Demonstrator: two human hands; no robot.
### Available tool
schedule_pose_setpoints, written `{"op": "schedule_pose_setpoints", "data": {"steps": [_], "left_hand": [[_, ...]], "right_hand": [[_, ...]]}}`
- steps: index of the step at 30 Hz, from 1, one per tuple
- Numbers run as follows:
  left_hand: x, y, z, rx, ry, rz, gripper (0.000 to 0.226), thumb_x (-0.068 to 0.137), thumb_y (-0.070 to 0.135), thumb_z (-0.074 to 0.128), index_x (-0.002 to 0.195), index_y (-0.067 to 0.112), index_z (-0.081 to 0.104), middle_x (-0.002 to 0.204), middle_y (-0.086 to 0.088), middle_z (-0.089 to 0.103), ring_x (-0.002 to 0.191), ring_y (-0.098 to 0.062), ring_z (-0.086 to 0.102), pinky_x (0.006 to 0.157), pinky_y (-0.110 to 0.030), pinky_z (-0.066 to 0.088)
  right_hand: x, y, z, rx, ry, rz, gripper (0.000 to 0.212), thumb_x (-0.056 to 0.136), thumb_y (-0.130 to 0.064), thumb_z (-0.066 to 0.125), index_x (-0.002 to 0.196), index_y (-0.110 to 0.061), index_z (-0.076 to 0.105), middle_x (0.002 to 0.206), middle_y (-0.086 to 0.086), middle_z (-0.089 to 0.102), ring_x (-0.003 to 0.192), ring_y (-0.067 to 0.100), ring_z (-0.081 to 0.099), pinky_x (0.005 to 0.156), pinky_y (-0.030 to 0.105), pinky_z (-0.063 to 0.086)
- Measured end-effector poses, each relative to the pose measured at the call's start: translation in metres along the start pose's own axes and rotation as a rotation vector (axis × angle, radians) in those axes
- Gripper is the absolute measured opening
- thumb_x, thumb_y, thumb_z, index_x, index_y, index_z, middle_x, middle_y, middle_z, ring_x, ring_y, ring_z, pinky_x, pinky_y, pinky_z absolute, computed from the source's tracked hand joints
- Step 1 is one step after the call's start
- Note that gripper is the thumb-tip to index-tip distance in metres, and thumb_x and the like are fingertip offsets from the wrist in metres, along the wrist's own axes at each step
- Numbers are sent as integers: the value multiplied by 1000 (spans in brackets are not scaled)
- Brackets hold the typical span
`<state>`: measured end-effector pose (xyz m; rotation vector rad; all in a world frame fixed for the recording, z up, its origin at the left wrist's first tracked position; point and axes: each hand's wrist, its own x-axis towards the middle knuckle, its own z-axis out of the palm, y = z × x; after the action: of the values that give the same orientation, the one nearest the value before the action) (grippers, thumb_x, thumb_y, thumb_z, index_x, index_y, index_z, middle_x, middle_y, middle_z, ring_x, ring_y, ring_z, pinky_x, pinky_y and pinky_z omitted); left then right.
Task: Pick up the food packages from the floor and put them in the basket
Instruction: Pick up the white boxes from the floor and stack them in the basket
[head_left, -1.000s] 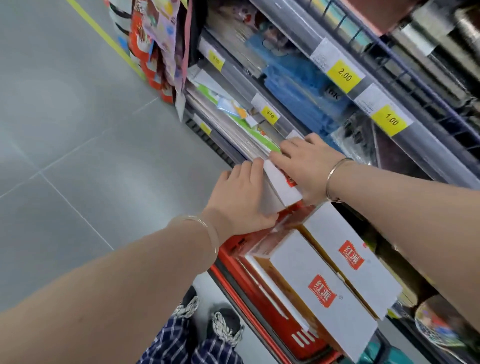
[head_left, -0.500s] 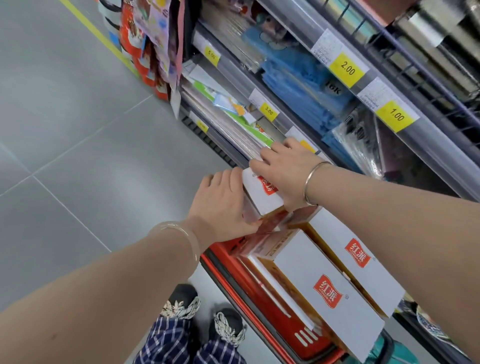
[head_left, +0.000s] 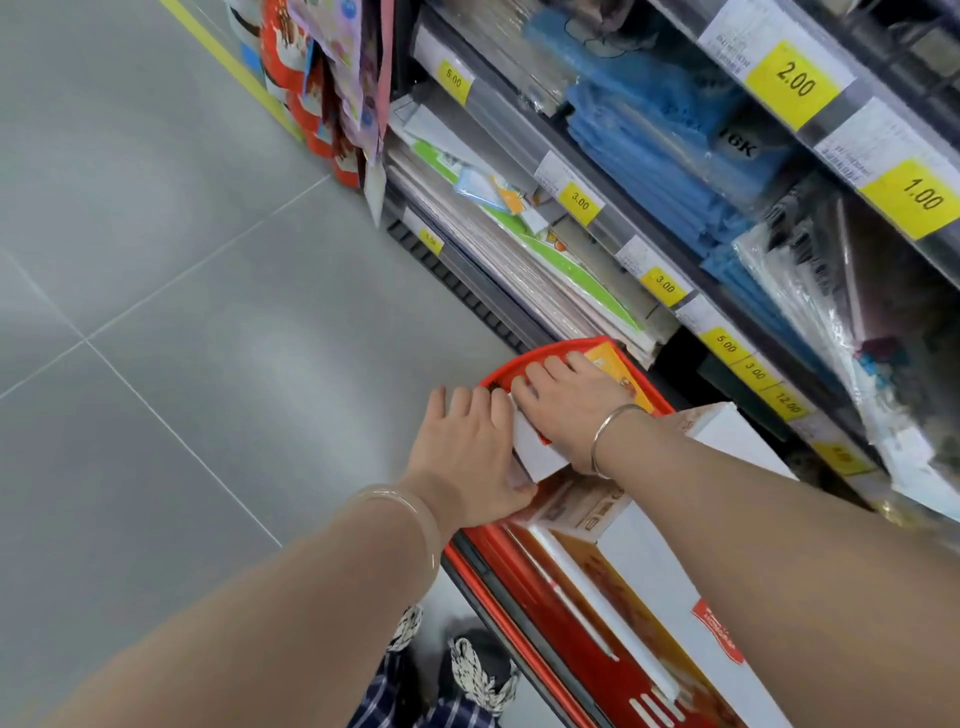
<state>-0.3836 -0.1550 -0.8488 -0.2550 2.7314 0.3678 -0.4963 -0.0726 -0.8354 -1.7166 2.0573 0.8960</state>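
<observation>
White box (head_left: 535, 457) mostly hidden under both hands; its print unreadable. Basket (head_left: 582, 639) cut off by bottom edge. Small print on shelf labels (head_left: 727, 49) too blurred.
</observation>
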Motion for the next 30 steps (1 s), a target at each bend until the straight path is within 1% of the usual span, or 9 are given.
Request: {"op": "schedule_pose_setpoints", "data": {"steps": [2, 5, 10, 14, 22, 24, 25, 27, 30], "left_hand": [[4, -2, 11, 30, -44, -14, 69, 78, 61, 50, 122, 9, 40, 118, -8, 49, 109, -29, 44, 106, -43, 25], [9, -2, 24, 64, -88, -25, 68, 80, 63, 48, 121, 9, 41, 118, -7, 50, 110, -29, 44, 105, -42, 24], [16, 4, 50, 71, -119, -55, 61, 86, 56, 43, 123, 7, 41, 119, -8, 49, 110, -28, 43, 96, -37, 29], [24, 9, 65, 137, -142, -41, 61, 91, 52, 40, 128, 3, 40, 122, -11, 48, 111, -30, 42, 98, -38, 29], [34, 4, 78, 299, -179, 91, 50, 96, 47, 38, 124, 9, 52, 122, -10, 49, 114, -30, 38, 103, -39, 26], [35, 0, 82, 305, -167, 120, 40, 97, 39, 38, 120, 11, 55, 118, -9, 50, 111, -29, 38, 100, -38, 27], [36, -1, 84, 299, -161, 126, 37, 97, 34, 39, 119, 11, 56, 118, -9, 50, 111, -29, 37, 99, -38, 28], [37, -6, 88, 290, -157, 141, 34, 96, 28, 39, 120, 10, 55, 119, -10, 49, 113, -29, 36, 100, -38, 27], [36, -12, 91, 313, -156, 168, 33, 96, 24, 41, 121, 8, 54, 123, -11, 47, 117, -29, 35, 102, -37, 25]], "right_hand": [[10, -10, 11, -24, 0, 6, 46, 90, -19, 54, 132, -4, 42, 123, 11, 50, 110, 27, 51, 90, 34, 37], [26, -21, 24, -33, 112, 56, 31, 67, -32, 62, 94, -20, 73, 82, -4, 67, 71, 14, 64, 64, 25, 46], [46, -32, 57, 28, 145, 71, 25, 47, -29, 76, 68, -16, 74, 62, 1, 66, 55, 20, 64, 54, 23, 47], [57, -36, 76, 83, 93, 67, 23, 71, -30, 60, 79, -16, 76, 72, -1, 69, 65, 18, 67, 62, 25, 46], [78, -49, 108, 239, 51, 13, 41, 21, -25, 93, 53, -11, 70, 53, 6, 63, 51, 23, 63, 57, 28, 37], [79, -51, 97, 196, 23, 18, 43, 32, -31, 93, 65, -10, 74, 66, 7, 68, 64, 25, 67, 62, 26, 42], [79, -51, 94, 154, -26, 5, 44, 55, -37, 86, 87, -8, 74, 87, 9, 70, 84, 27, 67, 71, 27, 46], [81, -53, 104, 77, -72, -17, 39, 97, -24, 46, 131, -5, 49, 132, 12, 50, 124, 32, 44, 97, 36, 37], [81, -54, 105, 66, -125, -6, 41, 103, -16, 29, 142, -6, 32, 144, 12, 37, 133, 33, 31, 105, 39, 28]]}}
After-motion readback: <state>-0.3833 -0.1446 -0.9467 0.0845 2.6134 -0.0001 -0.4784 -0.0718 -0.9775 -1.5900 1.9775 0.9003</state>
